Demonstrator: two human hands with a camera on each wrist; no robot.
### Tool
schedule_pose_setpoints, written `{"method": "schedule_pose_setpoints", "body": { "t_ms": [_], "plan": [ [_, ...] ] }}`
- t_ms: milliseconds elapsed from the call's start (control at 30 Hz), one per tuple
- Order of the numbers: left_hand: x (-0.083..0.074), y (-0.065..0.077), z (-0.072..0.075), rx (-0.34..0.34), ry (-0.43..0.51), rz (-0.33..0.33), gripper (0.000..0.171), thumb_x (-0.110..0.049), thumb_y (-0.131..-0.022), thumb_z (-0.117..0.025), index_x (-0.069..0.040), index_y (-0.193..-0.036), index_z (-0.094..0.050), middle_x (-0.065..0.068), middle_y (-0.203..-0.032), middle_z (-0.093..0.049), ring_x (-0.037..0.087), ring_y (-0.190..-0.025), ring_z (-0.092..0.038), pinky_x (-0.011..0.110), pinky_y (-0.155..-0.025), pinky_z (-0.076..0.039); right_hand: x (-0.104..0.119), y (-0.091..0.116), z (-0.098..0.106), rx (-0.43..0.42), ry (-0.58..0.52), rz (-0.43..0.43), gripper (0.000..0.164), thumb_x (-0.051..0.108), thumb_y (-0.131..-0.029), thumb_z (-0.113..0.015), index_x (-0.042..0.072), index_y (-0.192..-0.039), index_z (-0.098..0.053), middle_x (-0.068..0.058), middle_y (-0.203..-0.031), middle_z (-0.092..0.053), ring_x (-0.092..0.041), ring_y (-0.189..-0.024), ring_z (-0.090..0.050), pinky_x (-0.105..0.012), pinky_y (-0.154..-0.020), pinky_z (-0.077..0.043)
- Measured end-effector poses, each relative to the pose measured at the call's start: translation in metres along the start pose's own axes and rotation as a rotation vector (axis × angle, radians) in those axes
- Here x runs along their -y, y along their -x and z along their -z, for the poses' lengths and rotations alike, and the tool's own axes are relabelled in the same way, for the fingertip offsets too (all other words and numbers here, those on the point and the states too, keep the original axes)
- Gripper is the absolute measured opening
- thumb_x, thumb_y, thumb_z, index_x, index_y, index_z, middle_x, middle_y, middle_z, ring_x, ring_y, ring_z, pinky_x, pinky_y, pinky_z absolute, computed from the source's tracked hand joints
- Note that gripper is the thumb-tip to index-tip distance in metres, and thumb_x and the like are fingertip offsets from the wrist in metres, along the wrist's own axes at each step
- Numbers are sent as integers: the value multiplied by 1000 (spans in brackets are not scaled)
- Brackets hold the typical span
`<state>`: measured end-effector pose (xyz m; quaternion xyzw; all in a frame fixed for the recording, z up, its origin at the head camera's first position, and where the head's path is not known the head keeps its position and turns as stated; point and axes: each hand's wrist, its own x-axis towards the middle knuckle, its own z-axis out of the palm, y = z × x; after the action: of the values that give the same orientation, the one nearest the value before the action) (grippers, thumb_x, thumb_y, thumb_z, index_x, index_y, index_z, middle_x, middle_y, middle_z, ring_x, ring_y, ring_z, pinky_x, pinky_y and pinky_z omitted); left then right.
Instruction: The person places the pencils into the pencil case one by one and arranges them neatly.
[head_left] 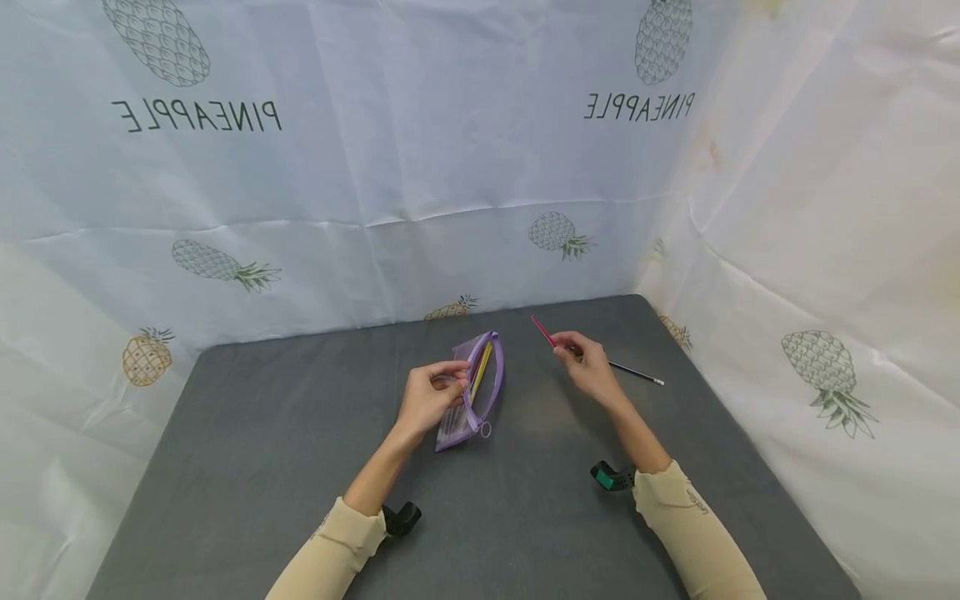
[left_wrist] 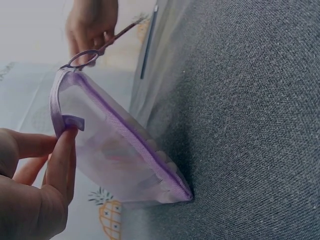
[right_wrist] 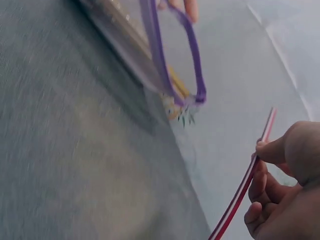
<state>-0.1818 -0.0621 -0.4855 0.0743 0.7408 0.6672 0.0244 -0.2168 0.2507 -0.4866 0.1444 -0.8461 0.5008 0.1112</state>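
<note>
My left hand (head_left: 431, 398) pinches the purple-edged rim of a see-through zip pencil pouch (head_left: 455, 427) between thumb and fingers. The pouch stands tilted on the grey table with its mouth gaping, and a yellow pencil (head_left: 481, 374) with a dark red one beside it shows inside. A zip pull ring (left_wrist: 84, 59) hangs at the pouch's near end. To the right of the pouch, my right hand (head_left: 588, 367) holds a red pencil (right_wrist: 240, 192) with a white stripe, raised above the table and apart from the pouch.
On the grey table (head_left: 300, 433), a black pencil (head_left: 637, 372) with a pale end lies just beyond the right hand. White cloth (head_left: 420, 167) printed with pineapples hangs behind and at the sides. Dark wrist devices (head_left: 402, 518) sit at both cuffs.
</note>
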Motion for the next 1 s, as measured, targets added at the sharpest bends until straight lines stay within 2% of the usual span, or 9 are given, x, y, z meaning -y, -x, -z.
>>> {"method": "schedule_pose_setpoints", "body": {
  "t_ms": [133,333,433,633,800,1000],
  "plan": [
    [0,0,0,11,-4,-8,30,3,-101,-71,2,-130,-76,24,-112,-74,26,-96,-80,28,-78,-70,12,-5,-7,-32,-46,-39,27,5,-110,-62,-8,-132,-69,-31,-111,-69,-10,-85,-56,-18,-70,-44],
    [0,0,-1,13,-6,-7,30,4,-101,-70,3,-131,-76,25,-113,-74,27,-97,-81,28,-78,-70,31,-13,-15,-83,-134,-94,29,8,-111,-61,-6,-135,-67,-31,-115,-68,-9,-84,-55,-18,-71,-45],
    [0,0,-1,13,-7,-4,31,4,-101,-70,3,-131,-76,25,-113,-74,26,-97,-81,29,-78,-70,42,-18,-21,-114,-215,-132,30,9,-111,-61,-7,-137,-66,-23,-117,-69,-6,-90,-58,-15,-77,-49],
    [1,-1,-1,12,-8,-2,31,4,-101,-70,3,-131,-76,25,-113,-74,24,-95,-80,28,-78,-70,66,-26,-40,-179,-397,-159,31,5,-109,-63,-7,-138,-64,4,-110,-68,-6,-102,-62,-13,-89,-54],
    [1,-2,-1,7,-9,-6,31,5,-100,-70,3,-130,-76,26,-114,-74,23,-93,-80,29,-77,-70,77,-30,-59,-205,-476,-207,30,8,-109,-64,-2,-137,-66,5,-108,-67,-8,-96,-61,-17,-82,-53],
    [1,-1,-2,7,-19,-12,31,5,-100,-70,2,-130,-76,25,-112,-75,22,-91,-80,30,-77,-70,80,-32,-82,-245,-542,-269,29,11,-110,-63,0,-137,-64,9,-107,-66,-7,-91,-59,-22,-73,-46]
  ]
}}
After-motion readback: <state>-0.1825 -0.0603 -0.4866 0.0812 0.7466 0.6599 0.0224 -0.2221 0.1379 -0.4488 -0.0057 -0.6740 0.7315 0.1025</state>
